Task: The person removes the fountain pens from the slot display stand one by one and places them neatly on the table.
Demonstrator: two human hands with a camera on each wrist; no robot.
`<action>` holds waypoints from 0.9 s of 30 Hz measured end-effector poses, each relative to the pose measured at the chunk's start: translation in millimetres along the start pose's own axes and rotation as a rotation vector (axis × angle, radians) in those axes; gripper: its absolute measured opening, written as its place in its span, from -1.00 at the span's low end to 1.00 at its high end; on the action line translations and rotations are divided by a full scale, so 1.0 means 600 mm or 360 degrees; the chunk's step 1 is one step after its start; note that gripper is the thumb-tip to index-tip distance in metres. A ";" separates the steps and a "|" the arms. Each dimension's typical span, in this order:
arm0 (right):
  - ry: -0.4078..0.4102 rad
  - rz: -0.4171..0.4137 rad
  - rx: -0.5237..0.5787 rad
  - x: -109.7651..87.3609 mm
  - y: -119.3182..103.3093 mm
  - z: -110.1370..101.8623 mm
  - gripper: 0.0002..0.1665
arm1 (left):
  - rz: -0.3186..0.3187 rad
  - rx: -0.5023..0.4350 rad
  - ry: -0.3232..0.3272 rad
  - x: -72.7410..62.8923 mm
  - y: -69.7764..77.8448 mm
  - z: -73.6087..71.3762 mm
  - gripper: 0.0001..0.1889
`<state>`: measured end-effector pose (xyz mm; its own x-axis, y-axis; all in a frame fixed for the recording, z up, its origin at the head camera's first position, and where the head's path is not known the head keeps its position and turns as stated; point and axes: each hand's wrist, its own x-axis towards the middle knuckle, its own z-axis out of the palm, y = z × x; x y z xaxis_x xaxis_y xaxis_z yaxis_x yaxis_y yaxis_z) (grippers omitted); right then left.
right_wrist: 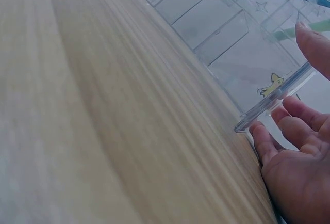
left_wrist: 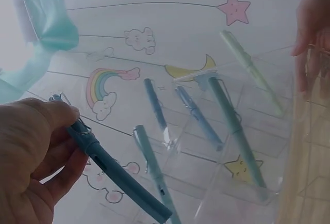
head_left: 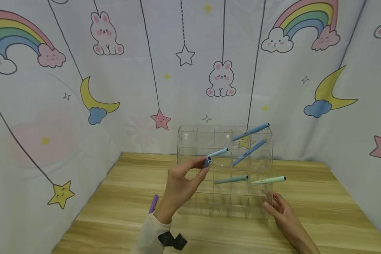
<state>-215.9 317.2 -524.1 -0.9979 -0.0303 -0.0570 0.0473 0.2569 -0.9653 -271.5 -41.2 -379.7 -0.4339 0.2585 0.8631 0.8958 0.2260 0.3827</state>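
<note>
**Blue pen before clear rack**

The table is wood-grain, with cartoon-print cloth behind. The left hand pinches the pen in front of the rack, the gap hard to judge; the right hand grips the rack's lower side edge between thumb and fingers.

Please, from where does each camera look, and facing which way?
Head: worn on the head, facing forward-down at the clear plastic compartment rack; left hand, right hand show.
Left wrist: worn there, facing the slim blue pen; left hand pinches it, right hand at edge.
Right wrist: worn there, facing the brown wood-grain table and rack; only right hand shows.
Head and left wrist share the pen.
</note>
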 end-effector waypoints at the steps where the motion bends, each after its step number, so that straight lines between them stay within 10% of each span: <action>1: -0.0004 -0.0012 0.0016 -0.001 0.001 0.000 -0.26 | -0.0006 0.0012 0.0009 0.002 0.002 -0.007 -0.67; 27: -0.0079 -0.0087 0.0101 0.000 0.005 -0.005 -0.29 | -0.0086 0.0172 0.0120 -0.001 0.009 -0.112 -0.66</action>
<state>-216.0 320.7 -526.1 -0.9957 -0.0909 -0.0151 -0.0026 0.1920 -0.9814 -260.0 -103.5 -356.3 -0.4690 0.1725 0.8662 0.8540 0.3388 0.3950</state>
